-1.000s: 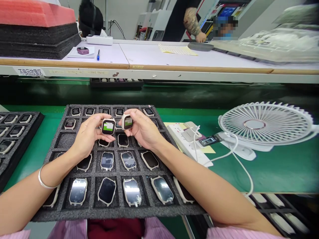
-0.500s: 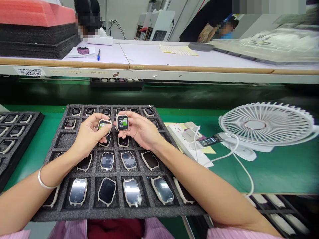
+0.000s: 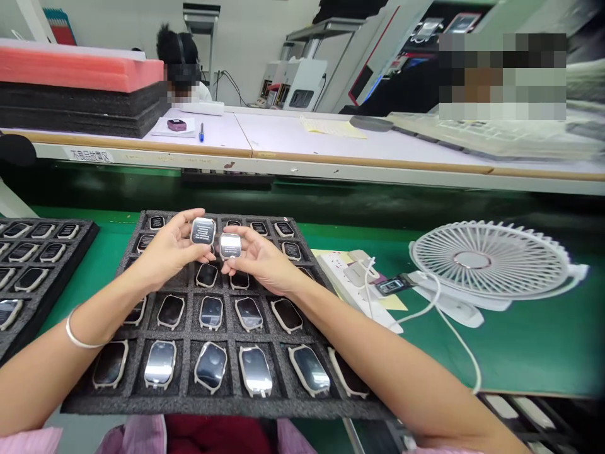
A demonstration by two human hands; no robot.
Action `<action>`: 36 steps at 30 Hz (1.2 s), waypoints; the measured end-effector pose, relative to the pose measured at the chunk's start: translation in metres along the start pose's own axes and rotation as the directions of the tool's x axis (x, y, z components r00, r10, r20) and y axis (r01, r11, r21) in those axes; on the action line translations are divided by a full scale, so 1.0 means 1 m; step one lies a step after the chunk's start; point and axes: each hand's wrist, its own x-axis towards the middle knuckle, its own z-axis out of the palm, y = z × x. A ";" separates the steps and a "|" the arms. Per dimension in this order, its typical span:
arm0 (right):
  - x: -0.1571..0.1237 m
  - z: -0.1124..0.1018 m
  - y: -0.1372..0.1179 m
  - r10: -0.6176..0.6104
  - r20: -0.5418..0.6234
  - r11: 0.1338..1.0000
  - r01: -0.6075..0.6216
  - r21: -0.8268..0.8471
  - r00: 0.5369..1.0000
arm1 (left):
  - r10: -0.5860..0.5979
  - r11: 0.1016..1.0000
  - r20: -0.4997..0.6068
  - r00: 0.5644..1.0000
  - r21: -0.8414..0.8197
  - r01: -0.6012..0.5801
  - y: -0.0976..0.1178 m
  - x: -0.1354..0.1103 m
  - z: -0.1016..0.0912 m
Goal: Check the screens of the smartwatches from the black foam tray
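Note:
My left hand (image 3: 177, 249) grips a smartwatch body (image 3: 203, 231) without a strap; pale text shows on its lit screen. Just to the right, a second smartwatch body (image 3: 231, 246) is held in my right hand (image 3: 259, 258), its screen bright with glare across the upper part. Both watches are raised side by side over a black foam tray (image 3: 189, 405). Rows of similar strapless watches lie in the tray's square pockets, such as a dark-screened watch (image 3: 210, 367) in the front row. My hands and forearms hide some pockets.
Another foam tray (image 3: 61, 284) of watches lies at the left. To the right are a white power strip (image 3: 338, 277), a cable (image 3: 460, 340) and a white fan (image 3: 491, 258). A raised shelf (image 3: 283, 142) bears stacked foam (image 3: 80, 107). People are beyond it.
Both watch screens have gone from green-marked displays to plain text. The left watch is lifted and turned to face me; the right one sits slightly lower, now with my thumb at its lower edge.

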 end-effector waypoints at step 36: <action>-0.016 0.004 -0.028 0.015 0.088 0.052 0.087 -0.995 0.996 | -0.017 0.229 0.187 0.982 0.957 -0.178 -0.014 0.000 0.021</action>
